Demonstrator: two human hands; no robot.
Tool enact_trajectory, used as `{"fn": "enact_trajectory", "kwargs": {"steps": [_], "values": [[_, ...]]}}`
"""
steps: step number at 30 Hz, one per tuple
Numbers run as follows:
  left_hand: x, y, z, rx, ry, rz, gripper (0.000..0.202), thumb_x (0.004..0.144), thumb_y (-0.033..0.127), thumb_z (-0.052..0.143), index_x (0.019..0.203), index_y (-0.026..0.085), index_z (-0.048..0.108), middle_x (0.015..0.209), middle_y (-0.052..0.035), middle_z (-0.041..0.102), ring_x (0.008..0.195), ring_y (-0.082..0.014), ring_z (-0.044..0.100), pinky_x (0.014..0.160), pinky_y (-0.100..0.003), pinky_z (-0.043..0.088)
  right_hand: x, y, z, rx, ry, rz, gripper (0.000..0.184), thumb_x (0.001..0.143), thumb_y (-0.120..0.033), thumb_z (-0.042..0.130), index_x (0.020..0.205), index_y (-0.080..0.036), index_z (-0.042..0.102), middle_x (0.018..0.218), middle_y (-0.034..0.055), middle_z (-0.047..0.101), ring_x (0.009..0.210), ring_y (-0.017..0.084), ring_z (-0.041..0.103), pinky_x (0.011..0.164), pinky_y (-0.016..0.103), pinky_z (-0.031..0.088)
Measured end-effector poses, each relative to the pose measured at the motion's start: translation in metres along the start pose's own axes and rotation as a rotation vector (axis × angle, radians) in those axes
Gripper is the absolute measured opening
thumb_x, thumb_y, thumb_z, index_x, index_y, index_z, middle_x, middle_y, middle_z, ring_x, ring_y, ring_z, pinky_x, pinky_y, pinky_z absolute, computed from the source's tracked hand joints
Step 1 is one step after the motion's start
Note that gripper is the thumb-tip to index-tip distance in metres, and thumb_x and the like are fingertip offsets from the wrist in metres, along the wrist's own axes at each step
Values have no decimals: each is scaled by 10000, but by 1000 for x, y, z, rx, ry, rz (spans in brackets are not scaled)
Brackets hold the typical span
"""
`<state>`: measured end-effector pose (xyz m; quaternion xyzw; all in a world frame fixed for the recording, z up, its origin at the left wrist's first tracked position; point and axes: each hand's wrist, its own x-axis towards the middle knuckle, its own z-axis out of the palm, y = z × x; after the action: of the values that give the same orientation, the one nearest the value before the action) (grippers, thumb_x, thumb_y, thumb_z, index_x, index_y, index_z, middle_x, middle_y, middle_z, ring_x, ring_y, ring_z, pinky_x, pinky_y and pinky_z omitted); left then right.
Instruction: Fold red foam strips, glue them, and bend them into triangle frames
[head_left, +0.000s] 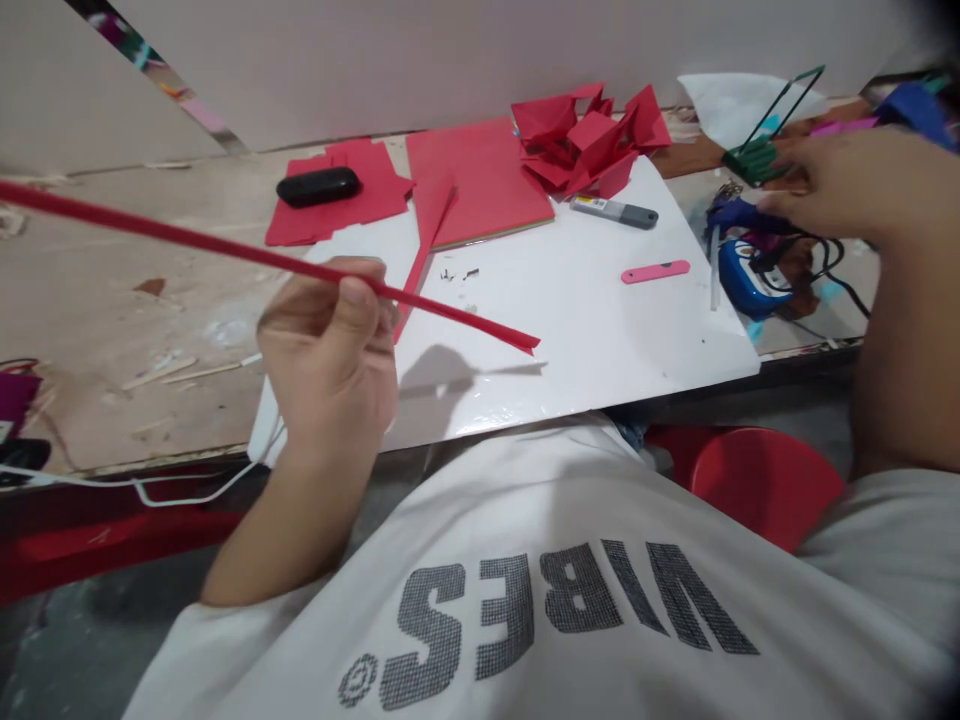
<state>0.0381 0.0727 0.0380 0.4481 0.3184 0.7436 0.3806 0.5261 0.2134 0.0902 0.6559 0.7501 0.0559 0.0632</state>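
My left hand is closed around a long, narrow strip of folded red paper, pinching it between thumb and fingers above the white board. The strip slants from the far left edge down to its cut end over the board. My right hand reaches over the clutter at the right, its fingers curled beside a green object with a wire loop and dark blue fabric. What those fingers grip is hidden. Another red strip lies across the board's left part.
Red sheets, crumpled red paper and a black case lie at the back. A grey cutter and a pink flat piece rest on the board. Beside it sit a blue device and black cables. A red stool stands below.
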Motion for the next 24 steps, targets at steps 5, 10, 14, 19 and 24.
{"fn": "enact_trajectory", "kwargs": {"steps": [5,10,14,19,24], "values": [[-29,-14,0,-110,87,-108,311,744,462,1114,825,239,913,763,21,688,623,-44,532,591,-204,473,-75,-101,-13,501,286,-492,291,1113,-394,684,1233,-201,866,1162,152,868,1020,275,793,879,405,529],[-40,-23,-1,-97,33,-178,266,800,478,1078,822,262,924,729,7,597,650,-67,515,598,-218,441,-118,-178,19,431,229,-833,296,1169,-337,575,1145,-228,850,1089,108,858,914,269,787,801,392,526],[-42,-22,-3,-93,-8,-127,211,861,478,1035,843,294,935,755,3,554,659,-68,495,618,-230,426,-127,-199,38,589,269,-836,292,1188,-312,569,1164,-199,837,1074,92,864,867,223,790,734,332,509],[-46,-24,-5,-113,-7,-115,189,908,455,999,851,291,926,778,3,538,670,-74,509,627,-236,442,-125,-205,40,713,281,-636,275,1158,-286,573,1095,-223,833,1032,77,867,908,237,809,789,345,528],[-49,-27,-4,-98,21,-140,209,863,475,1033,831,301,922,795,7,544,668,-72,507,626,-235,466,-125,-206,38,771,216,-581,273,1135,-317,566,1088,-255,827,994,54,860,871,238,792,782,349,518]]}}
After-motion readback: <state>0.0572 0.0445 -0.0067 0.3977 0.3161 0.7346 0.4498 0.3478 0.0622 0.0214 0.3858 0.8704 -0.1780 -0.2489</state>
